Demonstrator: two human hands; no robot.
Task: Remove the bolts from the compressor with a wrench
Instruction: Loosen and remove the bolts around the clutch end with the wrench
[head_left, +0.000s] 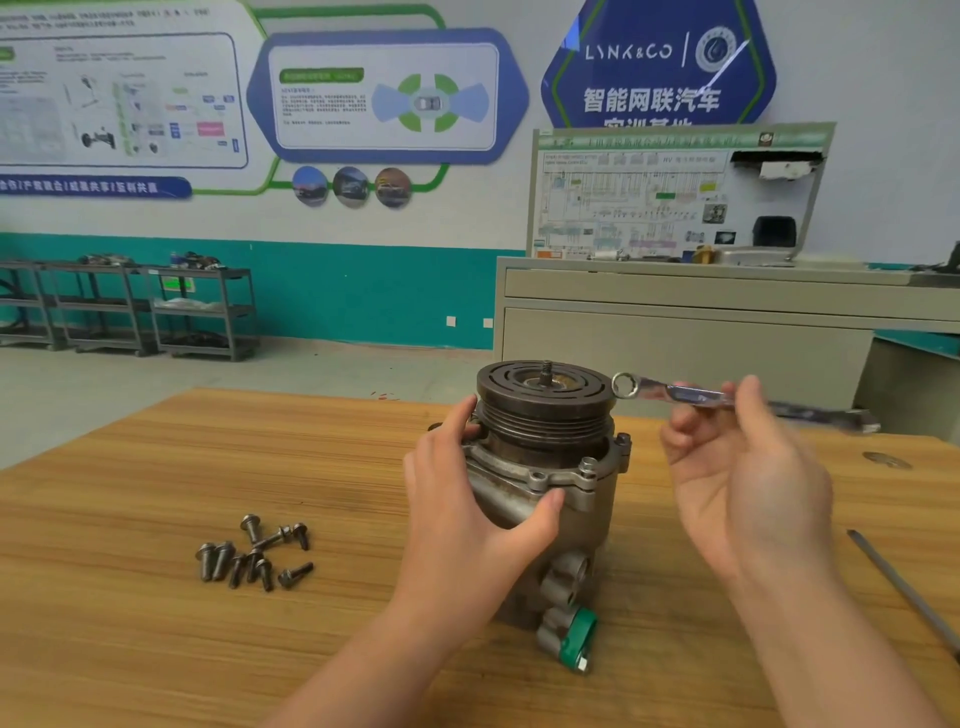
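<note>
Lying in a loose heap at 8 o'clock from the compressor (545, 483), dark flanged bolts (254, 553) are seen on the grained wooden table (130, 623). The upright cast-metal body, topped by a ribbed black pulley (543, 397), is gripped by the left hand (467, 499), thumb curled against its flange. At 2 o'clock, a shiny ring-ended wrench (675, 391) is pinched by the raised right hand (748, 478), palm turned inward.
</note>
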